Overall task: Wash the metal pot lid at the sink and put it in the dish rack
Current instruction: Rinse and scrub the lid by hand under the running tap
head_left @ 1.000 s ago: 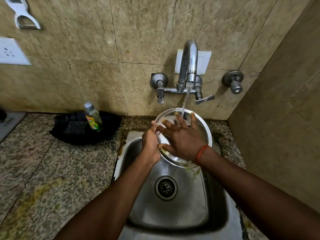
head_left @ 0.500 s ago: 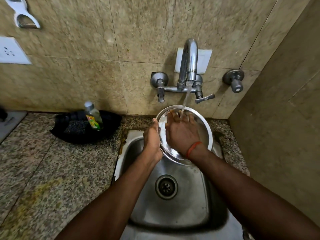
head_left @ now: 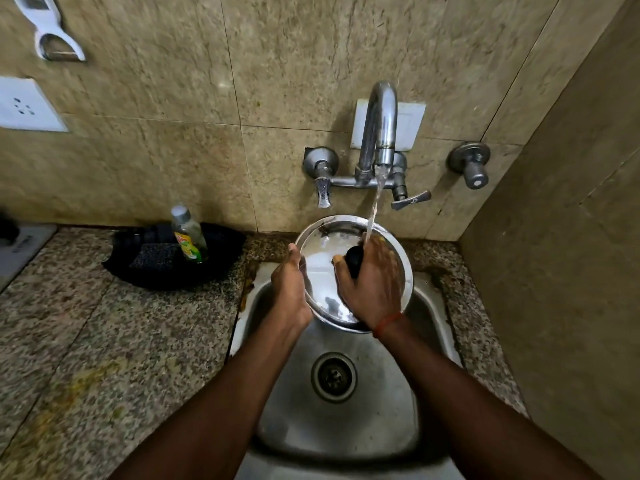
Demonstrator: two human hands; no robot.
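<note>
Metal pot lid point(head_left: 323, 268) is tilted toward me under the tap point(head_left: 379, 133), left hand point(head_left: 291, 289) gripping its left rim, right hand point(head_left: 372, 289) curled round the centre knob point(head_left: 353, 259).

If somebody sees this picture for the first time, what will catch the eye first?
The shiny metal pot lid, held over the sink at the centre: the left hand grips its left rim, the right hand wraps its black knob. Water runs from the wall tap above onto the right hand and lid.

A home kitchen: steel sink point(head_left: 381, 427), wall tap point(head_left: 379, 126), granite counter point(head_left: 104, 341), dish-soap bottle point(head_left: 189, 237), tiled wall point(head_left: 173, 116).
</note>
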